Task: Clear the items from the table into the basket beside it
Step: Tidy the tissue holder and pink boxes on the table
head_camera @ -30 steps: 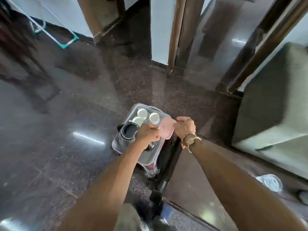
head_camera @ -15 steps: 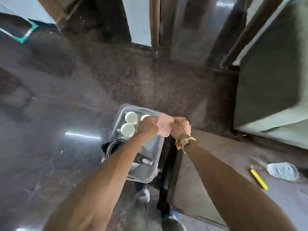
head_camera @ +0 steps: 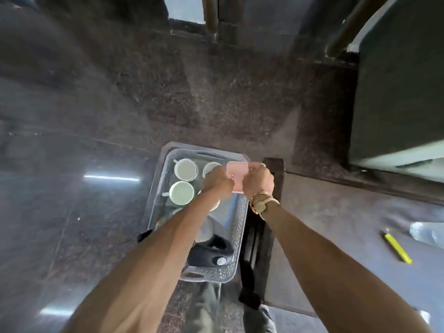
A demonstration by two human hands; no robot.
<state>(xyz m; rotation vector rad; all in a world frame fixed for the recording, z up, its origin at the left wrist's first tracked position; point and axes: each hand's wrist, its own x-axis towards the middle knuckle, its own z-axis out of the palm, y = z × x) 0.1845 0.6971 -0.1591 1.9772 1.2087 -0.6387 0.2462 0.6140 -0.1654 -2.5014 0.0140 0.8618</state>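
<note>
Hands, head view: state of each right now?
Left hand: closed, holding the pink box by its left edge.
Right hand: closed, holding the same pink box by its right edge.

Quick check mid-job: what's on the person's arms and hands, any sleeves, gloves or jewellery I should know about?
Both forearms are bare, with no sleeves in view, and neither the left hand nor the right hand wears a glove. The right wrist carries a gold-coloured watch and, next to it, a gold chain bracelet. The left wrist looks bare.
</note>
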